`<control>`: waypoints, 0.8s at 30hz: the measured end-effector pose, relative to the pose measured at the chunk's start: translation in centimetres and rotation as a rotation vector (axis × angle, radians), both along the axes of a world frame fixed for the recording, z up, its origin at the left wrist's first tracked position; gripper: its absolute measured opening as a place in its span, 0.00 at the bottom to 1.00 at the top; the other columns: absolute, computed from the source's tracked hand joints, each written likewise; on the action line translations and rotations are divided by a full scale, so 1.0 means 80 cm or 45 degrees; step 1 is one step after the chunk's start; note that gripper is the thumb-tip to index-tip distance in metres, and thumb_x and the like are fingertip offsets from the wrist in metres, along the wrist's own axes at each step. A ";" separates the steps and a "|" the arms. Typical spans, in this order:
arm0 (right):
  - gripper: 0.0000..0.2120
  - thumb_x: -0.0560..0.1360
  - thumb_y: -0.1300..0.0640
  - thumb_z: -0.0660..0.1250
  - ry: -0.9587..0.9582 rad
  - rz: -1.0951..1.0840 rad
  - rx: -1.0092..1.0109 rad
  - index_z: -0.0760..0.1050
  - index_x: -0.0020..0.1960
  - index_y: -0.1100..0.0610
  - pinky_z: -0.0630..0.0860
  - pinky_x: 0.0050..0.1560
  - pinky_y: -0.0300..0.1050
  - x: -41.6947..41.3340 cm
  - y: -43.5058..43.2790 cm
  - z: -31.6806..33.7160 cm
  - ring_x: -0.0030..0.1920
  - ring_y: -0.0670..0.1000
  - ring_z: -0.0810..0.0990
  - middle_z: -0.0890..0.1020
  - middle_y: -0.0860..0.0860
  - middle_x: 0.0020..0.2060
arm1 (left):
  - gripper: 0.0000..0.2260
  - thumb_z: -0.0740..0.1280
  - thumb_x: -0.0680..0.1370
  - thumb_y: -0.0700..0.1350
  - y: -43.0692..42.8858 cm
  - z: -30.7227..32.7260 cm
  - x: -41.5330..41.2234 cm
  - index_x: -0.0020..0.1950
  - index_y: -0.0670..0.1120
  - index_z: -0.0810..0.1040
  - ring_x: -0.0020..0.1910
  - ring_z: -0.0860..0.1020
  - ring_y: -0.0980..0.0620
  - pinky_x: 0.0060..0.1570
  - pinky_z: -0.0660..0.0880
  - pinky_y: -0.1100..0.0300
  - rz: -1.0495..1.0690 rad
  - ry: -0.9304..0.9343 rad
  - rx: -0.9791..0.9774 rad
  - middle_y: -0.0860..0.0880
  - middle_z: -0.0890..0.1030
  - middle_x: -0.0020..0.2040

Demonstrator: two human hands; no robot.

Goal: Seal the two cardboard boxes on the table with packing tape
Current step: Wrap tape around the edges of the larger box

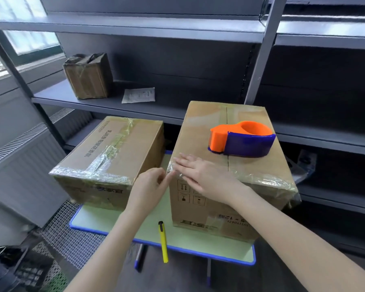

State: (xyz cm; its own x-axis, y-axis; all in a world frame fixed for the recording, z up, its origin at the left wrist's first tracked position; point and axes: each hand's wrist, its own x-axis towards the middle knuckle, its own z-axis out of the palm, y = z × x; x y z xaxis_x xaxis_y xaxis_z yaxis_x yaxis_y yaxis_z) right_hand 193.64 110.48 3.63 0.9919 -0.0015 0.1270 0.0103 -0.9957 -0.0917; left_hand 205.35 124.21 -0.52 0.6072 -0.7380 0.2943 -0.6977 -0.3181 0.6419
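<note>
Two cardboard boxes stand on a small green table (190, 239) with a blue rim. The left box (114, 152) lies lower, with clear tape along its top seam and front edge. The taller right box (219, 205) has clear tape along its front top edge. An orange and blue tape dispenser (242, 139) rests on top of the right box. My right hand (204, 175) lies flat, fingers spread, on the tape at the right box's front left corner. My left hand (150, 186) is at that same corner, fingertips pinched at the tape's end.
A yellow utility knife (163, 242) lies on the table's front edge. Grey metal shelving (135, 30) stands behind, holding a small taped box (88, 75) and a paper sheet (139, 95). A radiator is at the left, wire mesh and a dark crate on the floor.
</note>
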 end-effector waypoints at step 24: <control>0.28 0.78 0.65 0.54 0.026 -0.033 -0.183 0.48 0.76 0.60 0.42 0.71 0.38 0.026 0.007 -0.017 0.76 0.49 0.49 0.52 0.53 0.76 | 0.07 0.67 0.76 0.41 0.000 -0.005 0.014 0.46 0.37 0.74 0.41 0.79 0.45 0.30 0.76 0.52 -0.133 -0.461 -0.128 0.44 0.78 0.51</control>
State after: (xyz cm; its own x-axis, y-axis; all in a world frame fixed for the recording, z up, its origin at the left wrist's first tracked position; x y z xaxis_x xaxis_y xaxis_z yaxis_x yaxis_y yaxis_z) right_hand 195.69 111.02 2.25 0.9941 -0.0102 0.1076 -0.0158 -0.9985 0.0517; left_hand 206.50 124.17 -0.91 0.3737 -0.7470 0.5498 -0.9102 -0.1813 0.3724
